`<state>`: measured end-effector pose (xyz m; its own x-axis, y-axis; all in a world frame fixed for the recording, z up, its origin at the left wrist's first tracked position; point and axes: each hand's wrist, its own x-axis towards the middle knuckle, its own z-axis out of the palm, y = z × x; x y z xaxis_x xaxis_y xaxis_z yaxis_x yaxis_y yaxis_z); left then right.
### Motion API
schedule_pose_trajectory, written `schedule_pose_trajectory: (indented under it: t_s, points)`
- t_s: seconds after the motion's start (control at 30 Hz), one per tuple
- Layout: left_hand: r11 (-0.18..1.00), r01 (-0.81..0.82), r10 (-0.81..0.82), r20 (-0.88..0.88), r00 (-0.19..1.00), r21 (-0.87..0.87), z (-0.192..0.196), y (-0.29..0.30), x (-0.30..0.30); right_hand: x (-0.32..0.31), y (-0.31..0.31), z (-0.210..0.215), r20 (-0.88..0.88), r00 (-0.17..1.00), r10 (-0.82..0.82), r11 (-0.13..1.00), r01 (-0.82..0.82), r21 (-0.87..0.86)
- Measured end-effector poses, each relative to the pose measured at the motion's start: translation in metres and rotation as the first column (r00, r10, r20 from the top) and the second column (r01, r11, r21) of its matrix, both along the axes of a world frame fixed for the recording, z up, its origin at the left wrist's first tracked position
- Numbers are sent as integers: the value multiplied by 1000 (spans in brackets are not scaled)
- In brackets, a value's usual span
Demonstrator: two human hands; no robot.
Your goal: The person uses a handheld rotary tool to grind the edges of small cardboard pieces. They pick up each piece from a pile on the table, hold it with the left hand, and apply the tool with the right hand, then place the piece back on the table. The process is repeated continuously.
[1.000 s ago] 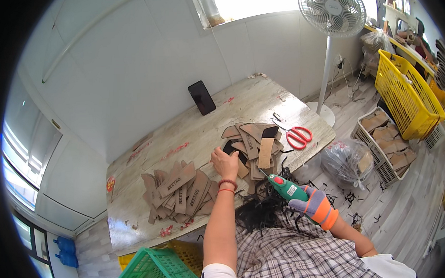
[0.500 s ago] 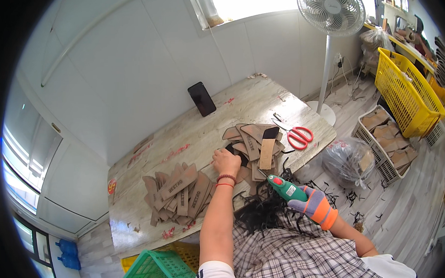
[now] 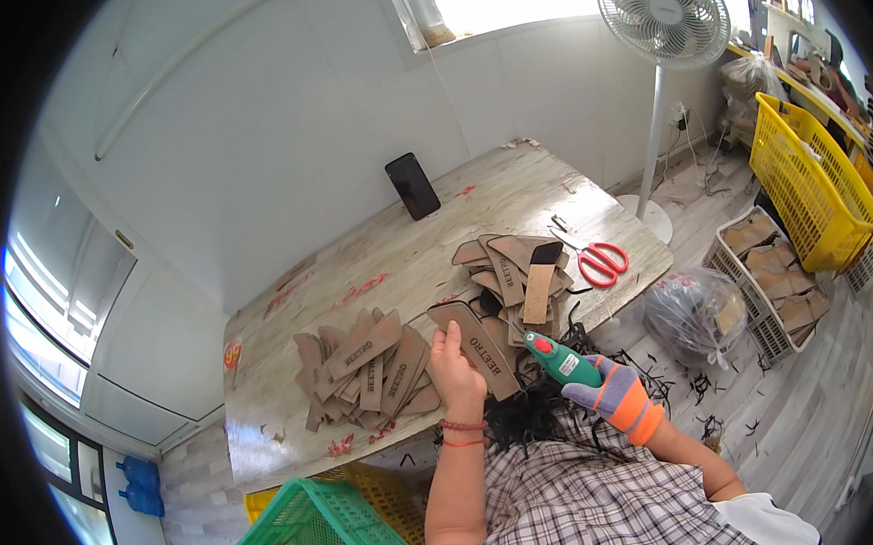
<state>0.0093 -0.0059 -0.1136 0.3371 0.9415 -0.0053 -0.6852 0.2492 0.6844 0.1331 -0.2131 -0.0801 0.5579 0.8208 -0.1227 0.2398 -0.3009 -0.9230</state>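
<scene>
A flat brown insole-shaped piece (image 3: 483, 354) with dark print is gripped in my bare left hand (image 3: 454, 371), raised at the table's front edge. My right hand (image 3: 607, 394), in a grey and orange glove, is closed round a green power tool (image 3: 563, 361) with a red button and a thin tip. That tip points toward the piece's right edge; whether they touch I cannot tell. One pile of brown pieces (image 3: 368, 368) lies to the left, and another pile (image 3: 502, 267) lies beyond my hands. Black trimmed strips (image 3: 526, 420) gather on my lap.
Red-handled scissors (image 3: 602, 262) lie right of the far pile. A black phone (image 3: 412, 186) leans at the table's back. Below its front edge stands a green crate (image 3: 306, 522). On the right are a plastic bag (image 3: 697, 315), a white basket (image 3: 749, 288), a yellow basket (image 3: 808, 188) and a fan (image 3: 664, 19).
My left hand has come back from the far pile and turned over, bringing a brown piece toward the power tool. My right hand still holds the tool in nearly the same place.
</scene>
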Motion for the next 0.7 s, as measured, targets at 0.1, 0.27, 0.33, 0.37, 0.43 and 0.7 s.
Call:
schedule_pose_trajectory:
  t_s: [0.1, 0.27, 0.33, 0.37, 0.43, 0.7]
  points:
    - [1000, -16, 17, 41, 999, -22, 11, -19, 3, -4, 1, 9, -22, 1000, -16, 997, 15, -73]
    - [998, -57, 57, -14, 998, -12, 14, -31, 9, -3, -2, 3, -61, 998, -16, 1000, 16, -4]
    - [997, -70, 69, -40, 997, -26, 17, -36, 12, -3, -4, 3, -70, 997, -13, 1000, 15, 23]
    - [997, -76, 74, -52, 996, -34, 19, -38, 14, -2, -5, 1, -63, 998, -16, 999, 18, 33]
    - [996, -81, 79, -44, 996, -47, 19, -40, 17, -1, -7, -1, -56, 998, -17, 999, 20, 40]
    - [997, -50, 43, -122, 992, -54, 11, -46, 23, 1, -8, 3, -164, 986, -40, 996, 51, 68]
